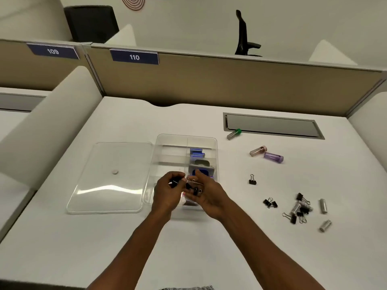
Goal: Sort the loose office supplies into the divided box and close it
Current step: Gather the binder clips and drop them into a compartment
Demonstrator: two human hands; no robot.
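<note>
Two bare forearms reach up from 6 o'clock and meet over the near end of the box (212,143). The left hand (166,192) has its fingers curled, pinching a black binder clip (175,182) between thumb and fingertips. The right hand (206,195) lies palm up with its fingers loosely cupped, cradling a few more clips (194,188); the two hands are almost touching.

The box is clear plastic, split into compartments, and sits at the middle of the white desk (209,248). Its right-hand cells hold blue packs (196,152) and, nearer the hands, a grey-framed blue item (201,171). What lies in the cells under the hands is hidden. The lid (111,178) lies flat on the desk at 9 o'clock of the box, touching its side.

At 3 o'clock of the hands a single clip (252,179) stands alone. Further out toward 4 o'clock is a loose heap (298,209) of black clips mixed with small silver tubes; a clip pair (270,203) lies just left of it. At 2 o'clock of the box lie a pink vial (258,151) and a purple vial (273,157), close together. A green-capped vial (234,134) rests at 1 o'clock against the grey cable hatch (272,126).
</note>
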